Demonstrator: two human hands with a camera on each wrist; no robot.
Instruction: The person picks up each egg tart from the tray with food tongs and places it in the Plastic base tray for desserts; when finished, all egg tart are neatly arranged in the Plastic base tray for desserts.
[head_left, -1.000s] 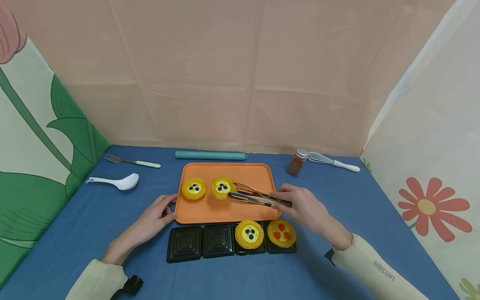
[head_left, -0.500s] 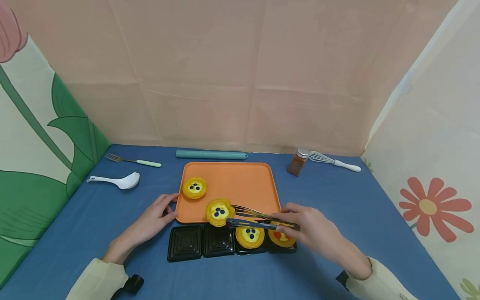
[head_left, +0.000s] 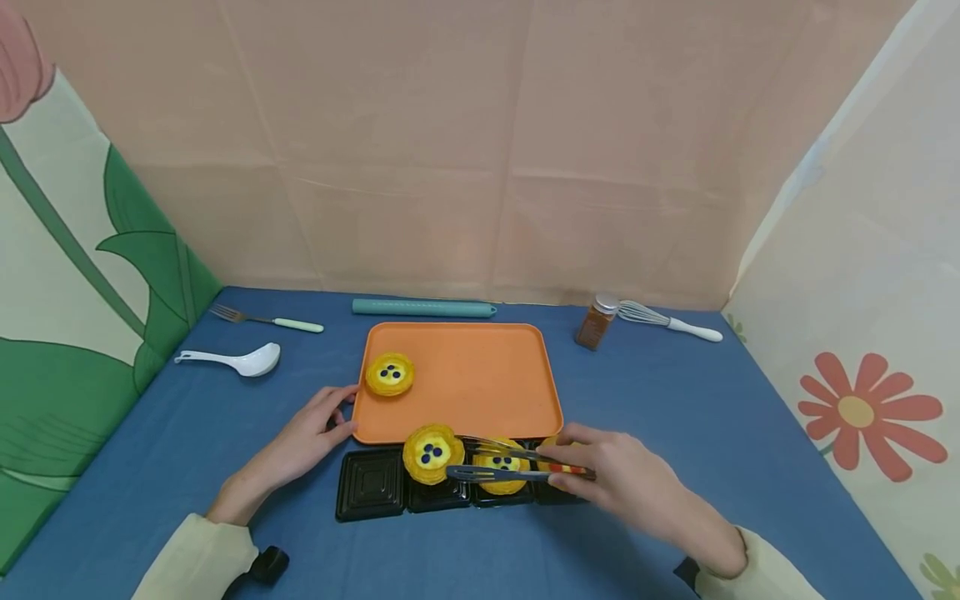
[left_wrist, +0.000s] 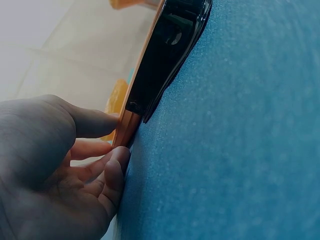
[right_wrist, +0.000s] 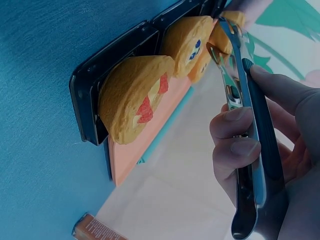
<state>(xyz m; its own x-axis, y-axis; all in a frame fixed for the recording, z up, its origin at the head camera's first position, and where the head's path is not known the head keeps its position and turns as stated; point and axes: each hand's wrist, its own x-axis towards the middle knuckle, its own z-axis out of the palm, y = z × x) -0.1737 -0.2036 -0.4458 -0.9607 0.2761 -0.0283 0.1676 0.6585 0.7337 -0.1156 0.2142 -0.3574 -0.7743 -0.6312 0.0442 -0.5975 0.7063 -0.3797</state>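
With my right hand [head_left: 622, 479] I grip a pair of metal tongs [head_left: 502, 475]. Their tips hold a yellow tart with blue berries [head_left: 433, 454] at or just above the second compartment from the left of a black sectioned tray [head_left: 371, 485]; contact is unclear. Another blueberry tart [head_left: 499, 482] fills the third compartment, partly behind the tongs. In the fourth lies a red-topped tart [right_wrist: 135, 97], mostly hidden in the head view. My left hand [head_left: 307, 433] touches the orange tray [head_left: 472, 375] at its left edge with relaxed fingertips. One blueberry tart [head_left: 390, 374] stays on that tray.
Behind the orange tray lies a teal rod [head_left: 423, 308]. A fork [head_left: 266, 319] and a white ladle [head_left: 243, 361] are at the left. A brown spice jar [head_left: 596, 322] and a whisk [head_left: 667, 322] lie back right. Fabric walls enclose the blue table.
My right hand has brought the tart in the tongs from the orange tray toward me, over the second black compartment. My left hand has stayed at the tray's edge.
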